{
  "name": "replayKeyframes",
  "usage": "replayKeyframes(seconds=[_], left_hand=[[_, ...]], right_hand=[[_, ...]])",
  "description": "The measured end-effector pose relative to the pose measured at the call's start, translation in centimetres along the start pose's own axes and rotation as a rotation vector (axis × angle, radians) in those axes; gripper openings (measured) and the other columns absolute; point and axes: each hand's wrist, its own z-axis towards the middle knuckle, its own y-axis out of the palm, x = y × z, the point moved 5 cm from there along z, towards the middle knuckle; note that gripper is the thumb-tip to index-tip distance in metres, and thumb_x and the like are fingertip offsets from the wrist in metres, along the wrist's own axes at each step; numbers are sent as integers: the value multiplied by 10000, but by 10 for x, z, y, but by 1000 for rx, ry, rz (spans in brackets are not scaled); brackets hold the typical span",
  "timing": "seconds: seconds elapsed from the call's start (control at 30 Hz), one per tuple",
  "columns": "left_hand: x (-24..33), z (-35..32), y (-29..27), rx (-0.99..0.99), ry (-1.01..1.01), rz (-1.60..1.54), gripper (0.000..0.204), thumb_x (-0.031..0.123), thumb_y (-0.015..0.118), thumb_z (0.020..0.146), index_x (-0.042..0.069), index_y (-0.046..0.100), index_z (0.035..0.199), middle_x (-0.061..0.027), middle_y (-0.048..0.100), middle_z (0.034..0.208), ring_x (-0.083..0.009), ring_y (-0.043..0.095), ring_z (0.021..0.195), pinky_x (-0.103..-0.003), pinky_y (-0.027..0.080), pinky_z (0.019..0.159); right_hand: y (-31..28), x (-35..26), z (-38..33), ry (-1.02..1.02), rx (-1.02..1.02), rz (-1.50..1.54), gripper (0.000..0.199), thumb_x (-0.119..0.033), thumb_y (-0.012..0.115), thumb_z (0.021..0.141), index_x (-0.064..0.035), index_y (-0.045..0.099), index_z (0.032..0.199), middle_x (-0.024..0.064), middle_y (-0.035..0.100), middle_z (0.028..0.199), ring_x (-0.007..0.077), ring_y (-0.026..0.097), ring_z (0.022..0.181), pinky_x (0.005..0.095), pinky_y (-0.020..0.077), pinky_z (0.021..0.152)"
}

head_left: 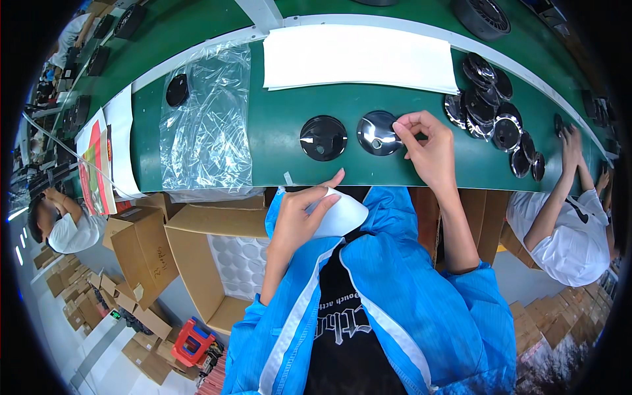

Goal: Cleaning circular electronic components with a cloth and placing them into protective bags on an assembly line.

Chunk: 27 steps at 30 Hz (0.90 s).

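My left hand (299,216) is closed on a bent white sheet (345,216) at the table's front edge; I cannot tell if it is paper or cloth. With thumb and forefinger together, my right hand (429,146) pinches the right rim of a glossy black disc (376,135), which has a small round hole or mark low on its face. Just left of it, a second black disc (322,138) lies apart on the green tabletop (276,155). A small clear scrap (288,178) is near the front edge.
White sheets (359,56) lie behind the discs. To the right are several overlapping black discs (484,105). Clear plastic (207,125) with one dark disc (177,90) spreads at left. Below the table stands an open carton (197,263). A co-worker (566,230) sits at right.
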Motion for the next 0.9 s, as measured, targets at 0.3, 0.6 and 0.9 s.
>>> replayKeyframes(seconds=[0.3, 0.6, 0.9], left_hand=[[13, -7, -17, 149, -201, -185, 247, 131, 706, 1062, -110, 760, 1052, -125, 818, 1251, -105, 735, 904, -289, 572, 769], [35, -27, -45, 367, -26, -349, 214, 120, 739, 1017, -59, 810, 1109, -240, 677, 1476, -250, 716, 1168, -383, 558, 1002], [81, -54, -57, 299, 241, 145, 221, 60, 780, 938, -30, 825, 1135, -199, 760, 1294, -292, 754, 1161, -449, 506, 1126]], right_hand=[[1, -67, -90, -194, -22, -199, 571, -42, 844, 908, -45, 653, 1447, 96, 744, 1027, 163, 733, 911, 296, 586, 692], [49, -73, -89, 165, -254, 680, 728, -20, 860, 878, -62, 564, 1542, 147, 758, 1101, 219, 753, 1045, 339, 614, 897], [57, -145, -90, -867, -326, -260, 348, -57, 864, 855, -30, 773, 1190, 127, 765, 1075, 277, 756, 975, 379, 620, 831]])
